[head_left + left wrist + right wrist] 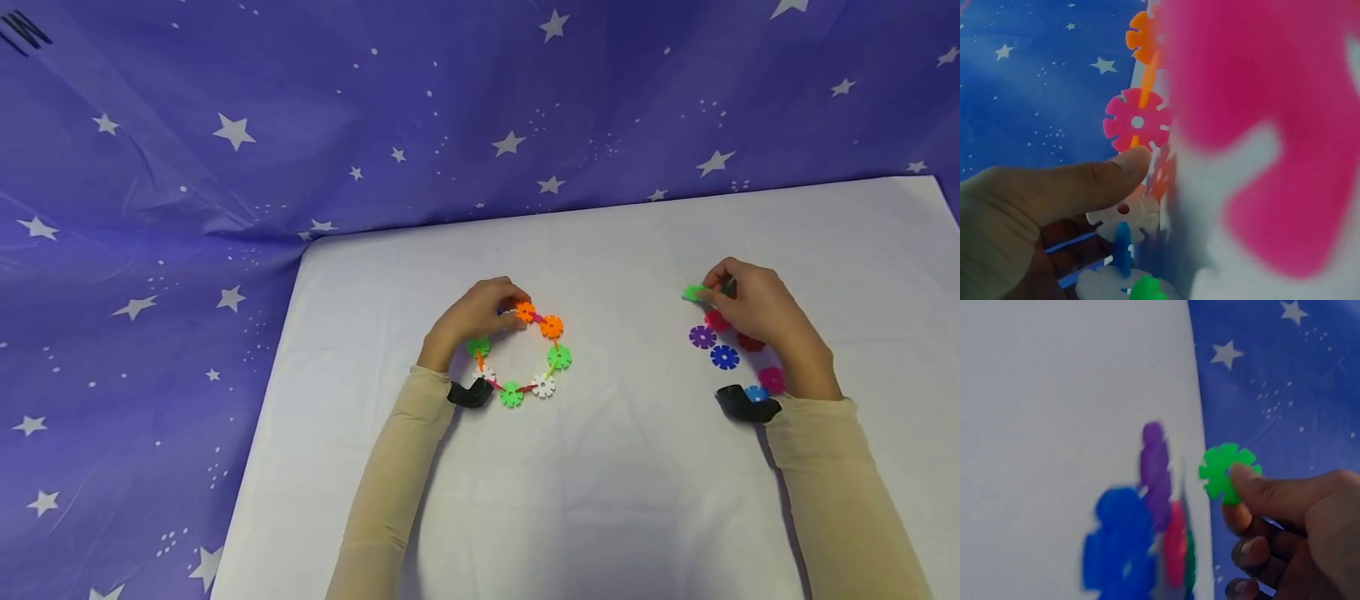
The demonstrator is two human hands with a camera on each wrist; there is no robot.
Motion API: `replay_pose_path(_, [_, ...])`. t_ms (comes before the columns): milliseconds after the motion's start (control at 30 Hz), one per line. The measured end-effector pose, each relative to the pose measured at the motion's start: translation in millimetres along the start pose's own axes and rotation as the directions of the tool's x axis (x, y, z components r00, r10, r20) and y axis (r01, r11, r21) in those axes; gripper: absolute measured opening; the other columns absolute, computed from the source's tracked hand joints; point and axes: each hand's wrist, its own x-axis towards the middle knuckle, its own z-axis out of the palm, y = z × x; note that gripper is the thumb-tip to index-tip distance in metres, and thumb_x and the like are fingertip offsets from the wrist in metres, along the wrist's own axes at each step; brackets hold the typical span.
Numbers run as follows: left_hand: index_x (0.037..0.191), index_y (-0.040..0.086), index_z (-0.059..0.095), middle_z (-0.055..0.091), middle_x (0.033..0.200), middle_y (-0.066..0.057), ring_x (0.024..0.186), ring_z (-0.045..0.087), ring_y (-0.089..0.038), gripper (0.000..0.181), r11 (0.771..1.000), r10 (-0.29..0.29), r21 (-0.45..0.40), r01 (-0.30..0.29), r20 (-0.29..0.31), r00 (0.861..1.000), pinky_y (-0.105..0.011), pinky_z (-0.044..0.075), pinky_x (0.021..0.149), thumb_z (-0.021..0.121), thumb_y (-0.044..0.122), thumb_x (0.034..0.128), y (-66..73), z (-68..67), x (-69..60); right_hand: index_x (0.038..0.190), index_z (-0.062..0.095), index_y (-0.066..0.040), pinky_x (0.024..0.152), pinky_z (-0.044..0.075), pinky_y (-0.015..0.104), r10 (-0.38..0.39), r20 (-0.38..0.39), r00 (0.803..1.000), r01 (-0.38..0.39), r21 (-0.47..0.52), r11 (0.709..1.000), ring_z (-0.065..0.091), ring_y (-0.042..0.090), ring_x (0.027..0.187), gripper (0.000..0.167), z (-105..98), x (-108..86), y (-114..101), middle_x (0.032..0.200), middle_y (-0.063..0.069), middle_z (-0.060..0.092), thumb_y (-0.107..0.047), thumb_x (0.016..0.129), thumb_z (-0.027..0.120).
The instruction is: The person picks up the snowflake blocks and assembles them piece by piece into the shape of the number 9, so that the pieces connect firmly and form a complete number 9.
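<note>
Head view: my left hand (480, 310) pinches the upper-left part of a ring of notched plastic discs (512, 395) on the left part of the white surface (600, 483). My right hand (757, 300), well apart, pinches a green disc (693, 293) above a loose group: purple disc (702, 337), dark blue disc (724, 357), magenta disc (771, 381), light blue disc (756, 394), plus red ones partly covered.
Progress, judged: most of the ring is linked; closure under my left fingers cannot be confirmed. The discs on the right are not joined to it.
Orientation: ring roughly round, no clear long axis; broad discs alternate with edge-on links. Green disc foreshortened, looking wider left to right.

Left wrist view: thumb against the chain, fingers behind. The chain runs roughly top to bottom, past an orange disc (1140, 37), a pink disc (1125, 122) face-on and a blue link (1122, 247) on edge. A large blurred pink piece (1297, 231) fills the right.

Right wrist view: green disc held at its lower right between thumb and finger, broad face towards the camera; being round, it has no long axis.
</note>
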Motion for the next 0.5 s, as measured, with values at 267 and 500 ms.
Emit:
replay_pose_path(267, [0.129, 0.01, 0.063, 0.062, 0.112, -0.003, 0.101, 0.055, -0.016, 0.045, 1.0, 0.016, 0.01, -0.016, 0.004, 1.0, -0.032, 0.045, 0.095, 0.074, 0.025, 0.0884, 4.8, 4.7, 3.2, 0.097, 0.061, -0.005, 0.049, 0.036, 0.023, -0.265, -0.113, 0.957, 0.275, 0.081, 0.958, 0.044, 0.011, 0.06, 0.011, 8.3, -6.9, -44.5, 0.079, 0.009, 0.06, -0.014, 0.094, 0.066])
replay_pose_path(500, [0.129, 0.01, 0.064, 0.062, 0.111, -0.004, 0.098, 0.055, -0.017, 0.045, 0.999, 0.012, 0.037, -0.011, -0.02, 1.0, -0.033, 0.045, 0.094, 0.073, 0.028, 0.0889, 5.7, 8.7, 2.3, 0.095, 0.058, -0.007, 0.055, 0.036, 0.023, -0.361, -0.029, 0.932, 0.361, 0.133, 0.923, 0.045, 0.012, 0.061, 0.007, 43.0, 1.7, -76.2, 0.08, 0.005, 0.06, -0.01, 0.094, 0.065])
